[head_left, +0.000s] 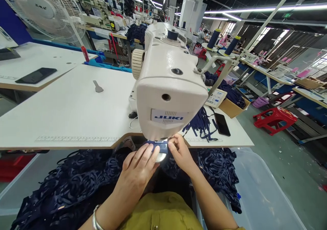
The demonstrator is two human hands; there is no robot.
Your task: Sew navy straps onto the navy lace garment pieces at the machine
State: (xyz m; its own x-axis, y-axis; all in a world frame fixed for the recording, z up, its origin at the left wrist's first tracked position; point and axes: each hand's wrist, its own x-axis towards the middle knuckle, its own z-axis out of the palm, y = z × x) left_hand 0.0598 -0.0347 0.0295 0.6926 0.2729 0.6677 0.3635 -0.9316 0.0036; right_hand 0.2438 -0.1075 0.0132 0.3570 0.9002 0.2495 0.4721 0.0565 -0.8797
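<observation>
A white JUKI sewing machine point(172, 104) stands in front of me, its head hiding most of the needle area. Under it lies a narrow piece of navy fabric point(164, 147), with a rounded, shiny metal part point(160, 157) just below. My left hand point(140, 165) is closed on the fabric's left side, fingers together over its top and the thumb mostly hidden. On the right edge, my right hand point(182, 154) pinches the fabric between thumb and bent fingers, close to the presser foot area. Dark patterned navy garments point(84, 179) hang below the table edge on both sides.
On the white table point(76, 110) lie a small grey metal piece point(97, 87), navy strips point(200, 122) and a phone point(222, 123). Another phone point(37, 75) rests on the left table. Around me are a fan point(41, 10), a cardboard box point(233, 107), a red stool point(274, 119) and a clear plastic bin point(263, 189).
</observation>
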